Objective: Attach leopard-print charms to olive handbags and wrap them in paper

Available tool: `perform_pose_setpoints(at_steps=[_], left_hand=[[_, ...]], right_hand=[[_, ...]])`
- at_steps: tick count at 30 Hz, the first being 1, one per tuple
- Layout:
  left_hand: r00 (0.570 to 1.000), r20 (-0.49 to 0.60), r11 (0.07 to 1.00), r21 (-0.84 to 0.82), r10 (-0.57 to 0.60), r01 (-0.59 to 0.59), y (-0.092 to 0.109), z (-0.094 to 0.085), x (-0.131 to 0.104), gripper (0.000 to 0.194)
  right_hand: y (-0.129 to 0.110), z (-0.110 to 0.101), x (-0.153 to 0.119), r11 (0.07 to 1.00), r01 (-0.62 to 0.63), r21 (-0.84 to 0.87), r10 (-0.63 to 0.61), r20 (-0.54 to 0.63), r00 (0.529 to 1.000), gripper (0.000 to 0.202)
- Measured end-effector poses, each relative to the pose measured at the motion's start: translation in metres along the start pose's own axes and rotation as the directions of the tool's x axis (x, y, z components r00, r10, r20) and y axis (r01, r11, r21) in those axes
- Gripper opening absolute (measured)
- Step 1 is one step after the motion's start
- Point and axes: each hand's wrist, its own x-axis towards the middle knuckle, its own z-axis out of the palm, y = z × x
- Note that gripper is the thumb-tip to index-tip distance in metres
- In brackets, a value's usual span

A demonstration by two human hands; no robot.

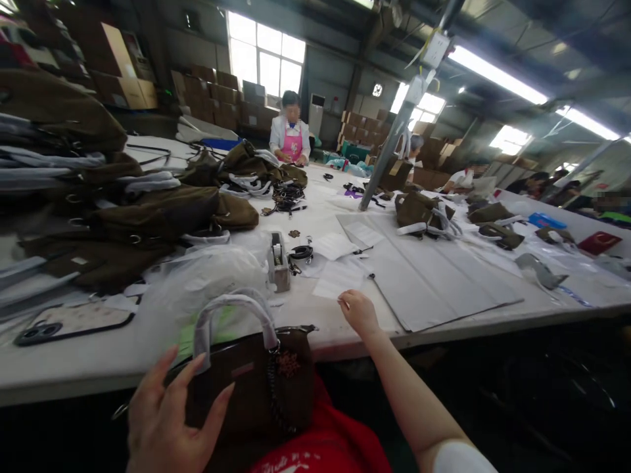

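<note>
A dark brown handbag (246, 381) leans upright against the table's front edge, over my lap. Its handles (231, 302) are wrapped in pale covering, and a braided strap with a reddish flower-like charm (288, 363) hangs on its front. My left hand (170, 417) is beside the bag's left side with fingers spread; whether it touches the bag I cannot tell. Over the table's edge, my right hand (359, 312) has its fingers curled together in a pinch, close to a white paper sheet (338, 279). Anything between those fingertips is too small to make out.
Brown bags (162, 217) are heaped on the left, near a phone (73, 322) and clear plastic (211, 276). Ahead stand a tape dispenser (279, 263), black straps (302, 252) and a grey board (444, 276). A metal post (389, 151) rises mid-table. A co-worker (290, 135) is opposite.
</note>
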Motion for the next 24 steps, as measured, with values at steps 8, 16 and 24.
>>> perform_pose_setpoints(at_steps=[8,16,24], left_hand=[[0.999,0.032,0.991,0.13,0.014,-0.018,0.011,0.002,-0.004,0.04],[0.996,0.086,0.993,0.11,0.021,-0.031,0.022,0.008,0.007,0.038],[0.993,0.116,0.991,0.13,0.013,-0.028,0.019,0.013,0.003,0.036]], right_hand=[[0.009,0.027,-0.017,0.999,0.001,0.037,-0.006,0.12,0.993,0.022],[-0.015,0.037,-0.007,0.986,0.156,0.058,-0.163,0.13,0.978,0.053],[-0.066,0.053,0.049,0.881,0.449,0.148,-0.472,0.328,0.818,0.066]])
